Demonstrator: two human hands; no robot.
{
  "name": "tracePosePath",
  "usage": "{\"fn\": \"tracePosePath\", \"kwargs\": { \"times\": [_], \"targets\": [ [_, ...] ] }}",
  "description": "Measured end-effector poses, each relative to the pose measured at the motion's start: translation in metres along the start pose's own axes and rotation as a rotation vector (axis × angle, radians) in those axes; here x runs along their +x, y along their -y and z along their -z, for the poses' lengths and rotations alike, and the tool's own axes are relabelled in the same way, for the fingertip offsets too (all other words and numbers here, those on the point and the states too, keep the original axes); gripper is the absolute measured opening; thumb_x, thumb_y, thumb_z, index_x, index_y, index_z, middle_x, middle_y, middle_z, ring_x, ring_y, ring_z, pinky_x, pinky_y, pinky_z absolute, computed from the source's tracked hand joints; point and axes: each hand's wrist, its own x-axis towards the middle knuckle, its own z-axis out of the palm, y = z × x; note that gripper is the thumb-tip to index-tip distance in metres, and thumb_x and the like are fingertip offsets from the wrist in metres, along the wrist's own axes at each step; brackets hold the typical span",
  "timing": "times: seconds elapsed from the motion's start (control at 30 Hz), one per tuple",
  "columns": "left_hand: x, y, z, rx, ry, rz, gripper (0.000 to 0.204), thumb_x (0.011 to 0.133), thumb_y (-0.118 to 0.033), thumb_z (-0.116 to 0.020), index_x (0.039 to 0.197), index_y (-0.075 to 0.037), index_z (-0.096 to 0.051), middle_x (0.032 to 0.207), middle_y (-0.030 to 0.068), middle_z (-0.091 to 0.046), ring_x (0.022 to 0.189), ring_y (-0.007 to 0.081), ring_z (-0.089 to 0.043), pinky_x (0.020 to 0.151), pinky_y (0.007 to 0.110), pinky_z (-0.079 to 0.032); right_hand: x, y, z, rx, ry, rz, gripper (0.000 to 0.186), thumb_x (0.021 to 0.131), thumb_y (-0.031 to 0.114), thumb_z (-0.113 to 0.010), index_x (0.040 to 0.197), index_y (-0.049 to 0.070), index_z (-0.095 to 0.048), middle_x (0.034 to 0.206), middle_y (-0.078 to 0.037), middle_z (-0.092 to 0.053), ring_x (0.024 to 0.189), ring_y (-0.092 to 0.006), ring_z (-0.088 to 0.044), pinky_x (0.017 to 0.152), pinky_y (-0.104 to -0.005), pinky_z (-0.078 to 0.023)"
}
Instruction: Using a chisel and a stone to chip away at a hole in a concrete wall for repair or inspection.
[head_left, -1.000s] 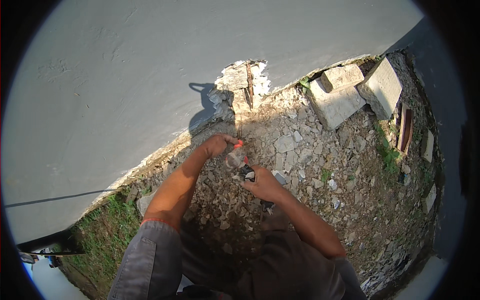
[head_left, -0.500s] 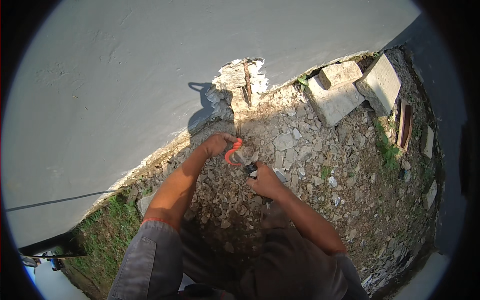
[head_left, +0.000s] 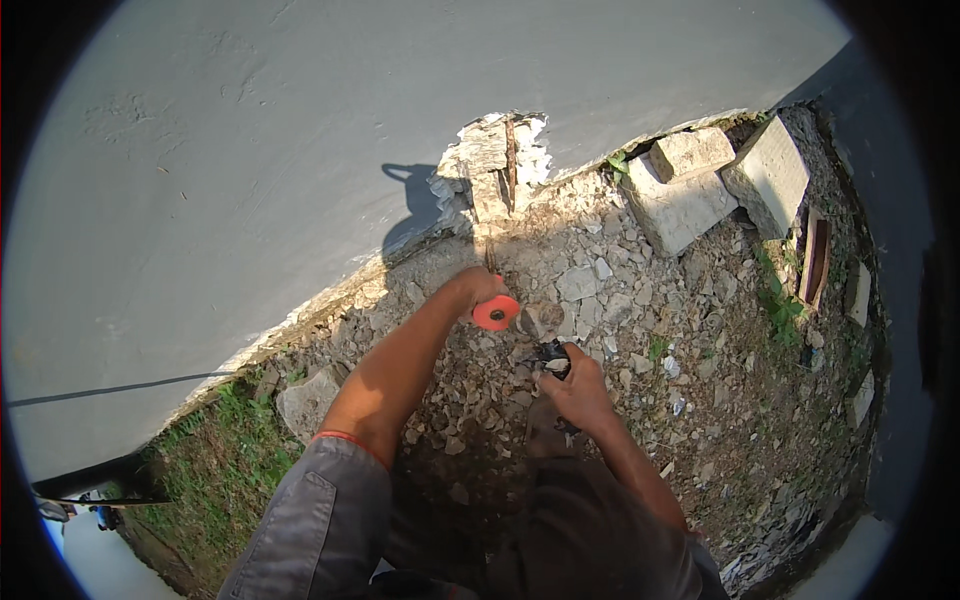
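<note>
Grey plastered wall [head_left: 300, 150] rose over a strip of broken rubble [head_left: 640, 330], with a ragged hole [head_left: 497, 165] knocked through the plaster at its foot and a rusty bar showing in the gap; pale concrete blocks [head_left: 700, 180] lay well off to the right of the hands, and grass [head_left: 230, 450] grew down to the left. The left hand [head_left: 475, 290] was wrapped shut round a tool with an orange cap [head_left: 496, 313], the cap sticking out just below the fist and turned toward the camera, the shaft running up from the grip toward the hole; the tip itself could not be made out against the stones. The right hand [head_left: 578, 385] sat just beside and below, fingers closed round a small dark object [head_left: 551, 357] that poked out above the knuckles; what it was could not be told. Judging from this, good work would have meant keeping the left fist firm and low on the shaft, so the tip stayed seated at the broken edge rather than skating onto sound plaster; it would also have meant holding the knuckles clear of the cap and keeping the wrist in line with the shaft; loose stones underfoot looked likely to shift.
</note>
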Motion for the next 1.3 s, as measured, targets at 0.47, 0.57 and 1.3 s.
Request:
{"fn": "tracePosePath", "kwargs": {
  "times": [0.47,0.57,1.3],
  "targets": [
    [-0.054,0.052,-0.010,-1.340,0.235,-0.212,0.026,0.083,-0.008,-0.059,0.107,0.001,-0.053,0.090,0.0070,-0.061,0.078,0.0160,-0.061,0.073,0.033,-0.053,-0.019,0.000,0.007,-0.114,-0.107,0.173,0.031,0.064,0.016,-0.071,0.084,0.000,-0.055,0.064,-0.018,-0.057,0.062,-0.0373,-0.059,0.058,-0.0419,-0.046],
    [-0.061,0.049,-0.018,-1.436,0.218,-0.246,0.026,0.084,-0.011,-0.061,0.106,0.001,-0.055,0.091,0.0071,-0.061,0.079,0.0163,-0.062,0.073,0.033,-0.053,-0.023,0.018,0.011,-0.155,-0.109,0.389,0.031,0.062,0.017,-0.072,0.083,0.001,-0.055,0.066,-0.017,-0.057,0.063,-0.0362,-0.059,0.058,-0.0412,-0.045],
    [-0.045,0.034,0.003,-1.575,0.294,-0.306,0.017,0.091,-0.009,-0.054,0.104,0.001,-0.056,0.090,0.0089,-0.062,0.078,0.0173,-0.062,0.072,0.033,-0.054,-0.007,0.061,0.006,-0.187,-0.134,1.133,0.027,0.053,0.008,-0.071,0.075,0.002,-0.055,0.072,-0.012,-0.057,0.065,-0.0315,-0.058,0.059,-0.0382,-0.048]
  ]
}}
